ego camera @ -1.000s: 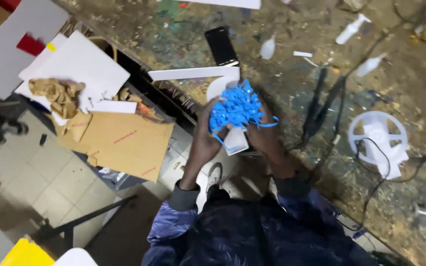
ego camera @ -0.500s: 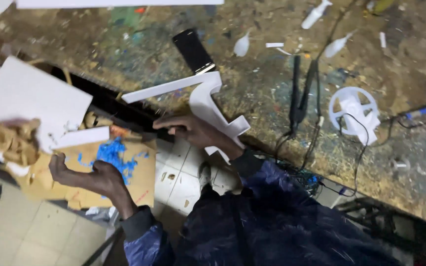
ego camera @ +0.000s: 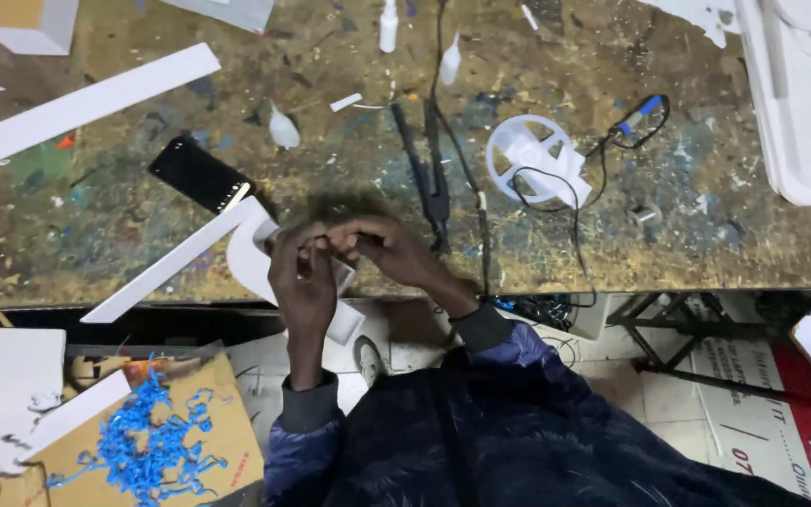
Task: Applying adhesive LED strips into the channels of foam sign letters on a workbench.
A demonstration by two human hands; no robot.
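Hands meet at the bench (ego camera: 68,235) edge: your left hand (ego camera: 300,272) and right hand (ego camera: 389,249) both pinch the white part (ego camera: 253,263).

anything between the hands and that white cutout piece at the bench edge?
Nothing visible. The left hand and the right hand are both already on the white piece at the bench edge.

A dark phone screen (ego camera: 201,176) lies on the table (ego camera: 96,235), a brown cardboard box (ego camera: 227,441) sits lower left, and a red-and-white printed sign (ego camera: 790,413) lies lower right.
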